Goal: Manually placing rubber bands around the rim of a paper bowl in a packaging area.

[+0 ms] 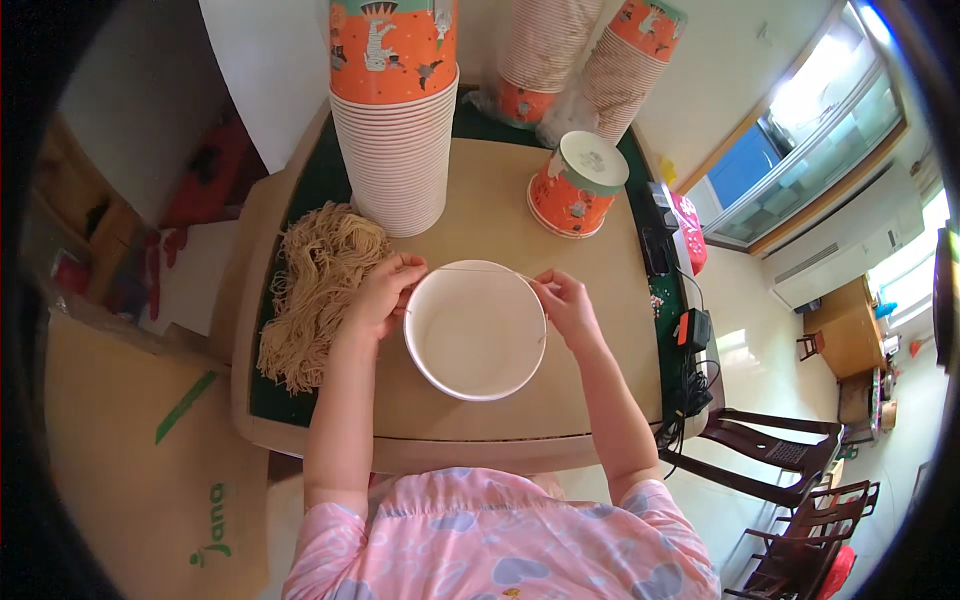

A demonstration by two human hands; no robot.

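Observation:
A white-lined paper bucket (475, 335) stands mouth up on the table in front of me. A thin string (475, 269) stretches over its far rim, running between my two hands. At the bucket's left side, my left hand (391, 290) is closed, its fingertips pinching the string's left end by the rim. My right hand (563, 300) pinches the other end at the right side of the rim. A pile of tan strings (322, 290) lies just left of my left hand. The fingertips partly hide where the string meets the bucket wall.
A tall stack of nested orange paper buckets (390, 150) rises behind the string pile. One upturned bucket (578, 190) stands at the far right, before two bagged, leaning stacks (625, 80). A power strip (655, 235) and black cables (690, 385) line the table's right edge. Dark chairs (775, 455) stand beyond.

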